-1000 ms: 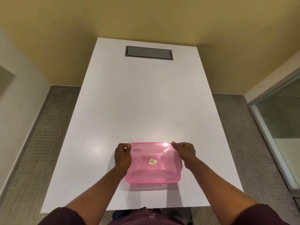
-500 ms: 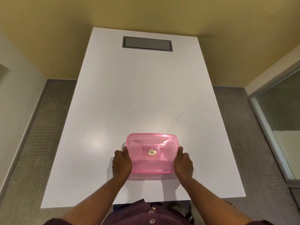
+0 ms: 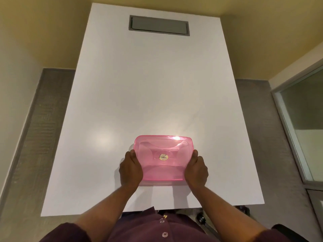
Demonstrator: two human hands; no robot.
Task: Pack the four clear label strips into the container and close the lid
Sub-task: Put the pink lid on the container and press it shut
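Note:
A pink see-through container [image 3: 163, 159] with its lid on lies on the white table [image 3: 157, 84] close to the near edge. A small gold sticker [image 3: 163, 157] marks the lid's middle. My left hand [image 3: 130, 169] clasps the container's left side and my right hand [image 3: 196, 169] clasps its right side, thumbs on the lid's rim. No clear label strips can be made out, neither on the table nor through the pink plastic.
A grey rectangular hatch [image 3: 159, 26] is set into the table's far end. Grey carpet [image 3: 43, 119] runs along both sides. A glass partition [image 3: 304, 130] stands at the right, and a yellow wall lies beyond the table.
Both hands slid from the container's far corners back to its left and right sides. The tilted lid came down flat on the container. The view shifted forward.

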